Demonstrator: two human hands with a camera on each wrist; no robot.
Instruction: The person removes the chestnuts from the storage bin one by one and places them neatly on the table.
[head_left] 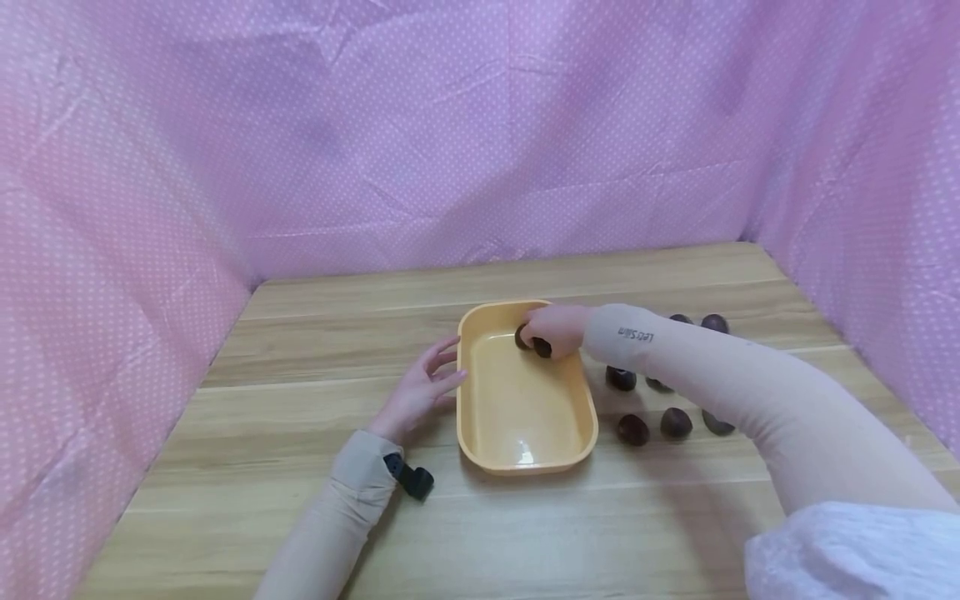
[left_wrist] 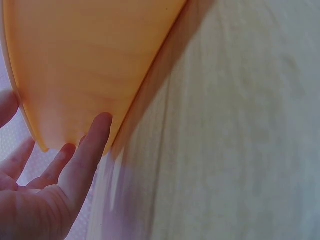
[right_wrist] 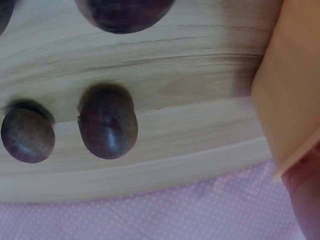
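Observation:
A deep yellow-orange plastic tray [head_left: 525, 417] stands on the table, with its long side pointing away from me. My left hand [head_left: 418, 390] is at its left side, fingers spread and fairly straight by the rim and outer wall; the left wrist view shows these fingers [left_wrist: 95, 145] close up. My right hand [head_left: 558, 327] reaches over the far right rim into the tray, gripping dark purple round fruit [head_left: 542, 347]. Dark skin shows on both sides of a finger, so I cannot tell whether it is one fruit or two. The right wrist view catches only part of this hand.
Several more dark purple round fruits [head_left: 677, 423] lie in rows on the wooden table [head_left: 300, 400] right of the tray, some hidden beneath my right forearm. Two fruits [right_wrist: 108, 122] lie near the table's far edge. A pink dotted cloth [head_left: 420, 125] hangs behind and along both sides.

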